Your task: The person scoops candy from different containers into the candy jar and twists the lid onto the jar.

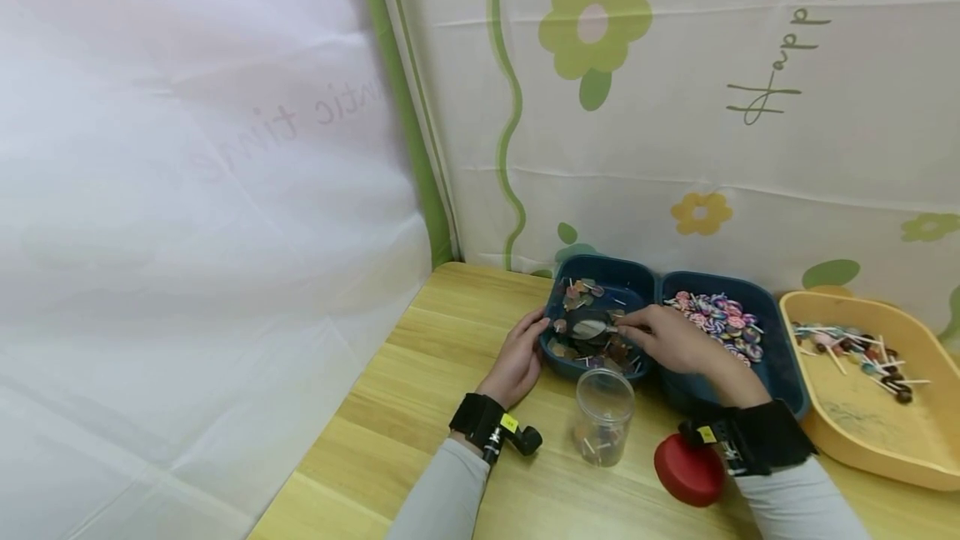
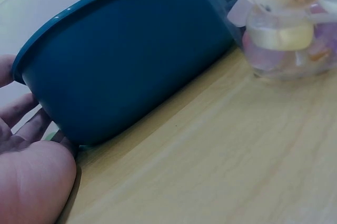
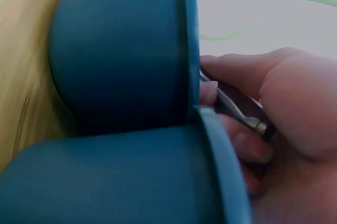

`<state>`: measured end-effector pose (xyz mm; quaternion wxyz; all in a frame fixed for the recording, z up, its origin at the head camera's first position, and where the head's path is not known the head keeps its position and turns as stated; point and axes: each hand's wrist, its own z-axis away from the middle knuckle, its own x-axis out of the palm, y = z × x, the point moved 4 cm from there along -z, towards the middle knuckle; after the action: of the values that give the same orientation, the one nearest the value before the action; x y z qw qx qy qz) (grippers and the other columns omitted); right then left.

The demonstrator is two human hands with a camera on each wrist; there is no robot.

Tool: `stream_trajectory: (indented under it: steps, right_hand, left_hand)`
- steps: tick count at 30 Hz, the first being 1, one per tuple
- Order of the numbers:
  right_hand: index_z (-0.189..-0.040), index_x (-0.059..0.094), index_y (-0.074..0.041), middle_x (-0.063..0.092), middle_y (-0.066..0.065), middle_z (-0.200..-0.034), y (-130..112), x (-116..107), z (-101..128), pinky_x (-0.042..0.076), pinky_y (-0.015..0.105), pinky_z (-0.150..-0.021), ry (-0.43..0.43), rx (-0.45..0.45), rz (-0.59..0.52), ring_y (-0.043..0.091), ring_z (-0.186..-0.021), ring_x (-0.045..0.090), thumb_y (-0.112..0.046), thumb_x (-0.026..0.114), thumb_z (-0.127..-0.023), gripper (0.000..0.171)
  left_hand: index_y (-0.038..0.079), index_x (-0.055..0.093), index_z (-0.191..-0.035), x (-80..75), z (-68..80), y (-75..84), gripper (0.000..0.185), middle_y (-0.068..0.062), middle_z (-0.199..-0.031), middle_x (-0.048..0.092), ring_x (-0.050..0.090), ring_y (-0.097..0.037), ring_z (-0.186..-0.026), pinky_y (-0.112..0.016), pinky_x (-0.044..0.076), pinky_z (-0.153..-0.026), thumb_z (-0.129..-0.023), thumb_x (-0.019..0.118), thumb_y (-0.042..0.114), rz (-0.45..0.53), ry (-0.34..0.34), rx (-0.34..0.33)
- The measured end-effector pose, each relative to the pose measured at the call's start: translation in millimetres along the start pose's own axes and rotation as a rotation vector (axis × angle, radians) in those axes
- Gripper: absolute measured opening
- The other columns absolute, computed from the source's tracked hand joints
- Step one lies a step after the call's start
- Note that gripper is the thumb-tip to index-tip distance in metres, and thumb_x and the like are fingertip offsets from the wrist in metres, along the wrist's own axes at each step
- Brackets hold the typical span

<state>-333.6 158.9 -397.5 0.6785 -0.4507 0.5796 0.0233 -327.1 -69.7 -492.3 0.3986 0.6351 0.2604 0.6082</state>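
Note:
My right hand [image 1: 671, 338] pinches the thin metal handle [image 3: 231, 103] of a spoon [image 1: 591, 329], its shiny bowl down among the small candy-like pieces [image 1: 583, 294] in the left blue bin [image 1: 637, 273]. In the right wrist view the bins' walls hide the spoon's bowl. My left hand [image 1: 516, 359] rests at the same bin's left side, its fingers [image 2: 18, 109] along the outer wall and a fingertip right at the rim. In front of that bin stands a clear open jar [image 1: 604, 415] with several pieces at its bottom.
Beside the left bin, a second blue bin [image 1: 783, 357] holds swirl lollipops [image 1: 720, 319]. Further right, a yellow tray [image 1: 892, 432] carries small stick lollipops [image 1: 855, 348]. A red lid [image 1: 690, 470] lies near my right wrist. Printed curtain [image 1: 637, 148] hangs behind the wooden table [image 1: 405, 390].

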Motion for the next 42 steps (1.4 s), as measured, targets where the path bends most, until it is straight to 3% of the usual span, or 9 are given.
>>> stream_trajectory:
  steps: [5, 12, 21, 30, 38, 42]
  right_hand:
    - [-0.127, 0.068, 0.007, 0.038, -0.007, -0.060, 3.3, -3.6, 4.7, 0.038, 0.029, -0.057, -0.028, -0.058, -0.147, 0.006, -0.049, 0.034, -0.011, 0.052, -0.108, 0.031]
    - [-0.133, 0.064, 0.007, 0.039, -0.005, -0.064, 16.5, -10.1, 13.1, 0.040, 0.031, -0.053, -0.092, -0.045, -0.310, 0.009, -0.051, 0.036, -0.012, 0.049, -0.109, 0.034]
    - [-0.133, 0.064, 0.004, 0.038, 0.009, -0.064, 22.3, -17.3, 19.9, 0.037, 0.035, -0.049, -0.090, -0.143, -0.404, 0.021, -0.051, 0.035, -0.009, 0.048, -0.109, 0.032]
    - [-0.132, 0.065, 0.003, 0.041, 0.008, -0.064, 17.6, -38.9, 28.1, 0.040, 0.035, -0.046, -0.001, -0.165, -0.417, 0.022, -0.048, 0.038, -0.005, 0.046, -0.109, 0.031]
    - [-0.138, 0.057, 0.008, 0.037, 0.007, -0.069, -12.3, -75.3, 50.2, 0.030, 0.037, -0.043, 0.084, -0.257, -0.515, 0.023, -0.049, 0.029, 0.003, 0.036, -0.109, 0.035]
    - [-0.135, 0.057, 0.012, 0.036, 0.004, -0.069, -25.5, -86.4, 62.1, 0.029, 0.036, -0.044, 0.129, -0.303, -0.515, 0.021, -0.051, 0.030, 0.010, 0.035, -0.107, 0.036]
  left_hand:
    - [0.008, 0.041, -0.155, -0.6, 1.0, 0.1, 0.047, -0.011, -0.161, 0.032, 0.033, -0.022, -0.147, -0.037, 0.027, -0.121, -0.109, 0.050, 0.017, -0.012, 0.030, -0.006]
    - [0.006, 0.045, -0.152, 1.6, 0.9, 1.3, 0.045, -0.016, -0.157, 0.038, 0.044, -0.020, -0.136, -0.030, 0.039, -0.108, -0.109, 0.050, 0.017, -0.022, 0.015, 0.000]
    - [0.008, 0.045, -0.152, 1.1, -0.1, -0.3, 0.045, -0.011, -0.156, 0.041, 0.039, -0.022, -0.144, -0.037, 0.031, -0.119, -0.109, 0.051, 0.018, -0.023, 0.021, 0.002]
    - [0.009, 0.044, -0.153, 0.7, 0.6, -0.3, 0.045, -0.010, -0.158, 0.038, 0.034, -0.024, -0.148, -0.040, 0.027, -0.122, -0.110, 0.049, 0.018, -0.019, -0.001, 0.009]
    - [0.009, 0.041, -0.155, 0.6, -0.2, -0.7, 0.047, -0.010, -0.163, 0.030, 0.028, -0.026, -0.152, -0.041, 0.026, -0.122, -0.109, 0.050, 0.019, -0.024, 0.010, -0.004]
    - [0.010, 0.042, -0.154, -0.7, -0.9, -1.2, 0.047, -0.010, -0.163, 0.031, 0.028, -0.027, -0.151, -0.041, 0.026, -0.122, -0.109, 0.050, 0.019, -0.018, 0.009, -0.004]
